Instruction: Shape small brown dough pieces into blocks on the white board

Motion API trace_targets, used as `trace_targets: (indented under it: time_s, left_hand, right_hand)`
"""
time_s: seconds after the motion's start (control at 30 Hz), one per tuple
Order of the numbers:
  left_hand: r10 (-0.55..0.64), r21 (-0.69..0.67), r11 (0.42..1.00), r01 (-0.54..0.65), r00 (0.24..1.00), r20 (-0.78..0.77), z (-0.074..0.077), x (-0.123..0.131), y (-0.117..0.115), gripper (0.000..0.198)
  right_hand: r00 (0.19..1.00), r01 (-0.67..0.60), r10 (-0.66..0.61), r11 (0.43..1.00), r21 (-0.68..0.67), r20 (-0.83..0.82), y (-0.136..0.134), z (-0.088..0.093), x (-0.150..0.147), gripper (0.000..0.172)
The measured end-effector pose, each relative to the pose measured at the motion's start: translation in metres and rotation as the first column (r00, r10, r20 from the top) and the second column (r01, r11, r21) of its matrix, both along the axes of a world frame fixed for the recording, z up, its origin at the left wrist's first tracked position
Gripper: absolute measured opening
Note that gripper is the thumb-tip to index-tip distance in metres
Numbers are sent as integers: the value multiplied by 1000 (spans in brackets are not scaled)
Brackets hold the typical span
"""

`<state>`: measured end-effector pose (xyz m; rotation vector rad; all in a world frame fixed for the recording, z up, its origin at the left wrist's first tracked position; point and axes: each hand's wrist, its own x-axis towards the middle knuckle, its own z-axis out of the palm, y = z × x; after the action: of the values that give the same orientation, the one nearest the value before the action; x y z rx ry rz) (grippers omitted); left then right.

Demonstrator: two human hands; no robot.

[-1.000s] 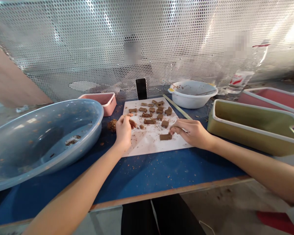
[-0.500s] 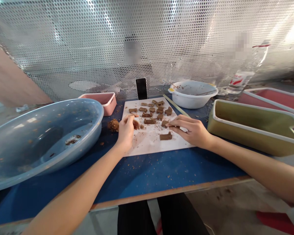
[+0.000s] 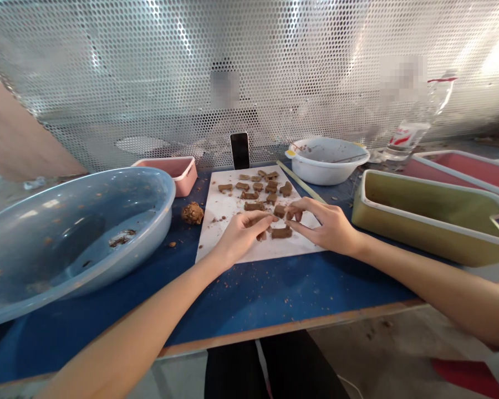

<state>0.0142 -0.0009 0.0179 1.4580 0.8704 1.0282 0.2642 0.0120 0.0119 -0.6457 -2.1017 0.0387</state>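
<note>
My left hand [image 3: 242, 235] reaches over the white board [image 3: 216, 246], thumb and fingers drawn together around a lump of brown clay [image 3: 261, 236] that shows below them. Facing it, my right hand [image 3: 326, 226] has its thumb and fingertips pinched close; whatever they grip is too small to make out. Just by the right fingertips lies a small clay block [image 3: 279, 211]. A longer clay piece [image 3: 281, 233] rests in front of both hands. Several shaped clay pieces [image 3: 254, 206] are set out on the board's far half.
Left are a big blue basin [image 3: 162, 183], a crumbly clay ball [image 3: 192, 213] and a pink bin [image 3: 187, 176]. A phone [image 3: 240, 151] stands behind the board. To the right are a pale stick [image 3: 301, 183], white basin [image 3: 326, 172], green bin [image 3: 419, 221] and bottle [image 3: 411, 133].
My left hand has moved right and nearer to me, from the board's left edge to beside my right hand. My right hand stays nearly in place, its fingertips shifted slightly right.
</note>
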Motion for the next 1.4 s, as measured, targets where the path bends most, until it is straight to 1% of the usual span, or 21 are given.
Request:
trace_targets:
  time_s: [0.07,0.13,0.23,0.33,0.43,0.53,0.67,0.83,1.07,1.13,1.27,1.4]
  left_hand:
    - [-29,-19,999,29,1000,4,2,2,-4,35]
    - [-66,-51,996,67,997,25,2,4,-8,36]
    - [-112,-88,989,121,988,103,-1,8,-12,40]
    - [-134,-137,977,161,973,189,-3,11,-14,43]
    - [-144,-191,964,187,965,220,-3,12,-16,44]
    - [-126,-231,956,182,963,238,-3,13,-16,41]
    - [-112,-260,948,183,957,266,-5,13,-14,44]
    - [-147,-255,942,216,953,265,-8,12,-13,45]
    - [-134,-279,937,211,953,271,-7,12,-13,47]
    - [-136,-270,940,209,955,265,-7,12,-13,47]
    - [-146,-244,946,212,954,262,-6,11,-11,45]
    - [-159,-191,960,205,960,230,-5,9,-8,46]
  right_hand:
    - [999,-36,36,999,-5,10,-2,2,-1,21]
    - [996,-90,90,996,2,24,-4,3,-3,19]
    - [992,-130,130,990,59,8,-5,3,-6,24]
    - [993,-105,110,987,122,-35,-5,0,-8,31]
    - [992,-107,114,986,127,-50,-6,-2,-9,36]
    - [989,-122,131,984,131,-64,-7,-2,-10,38]
    - [982,-159,172,977,140,-83,-11,1,-13,41]
    - [975,-194,207,971,140,-80,-16,3,-14,39]
    - [979,-178,191,972,151,-71,-15,2,-11,40]
    - [982,-170,180,975,142,-58,-13,2,-9,43]
    - [983,-178,181,977,116,-15,-10,4,-5,57]
    - [981,-194,193,977,91,24,-7,3,-5,49]
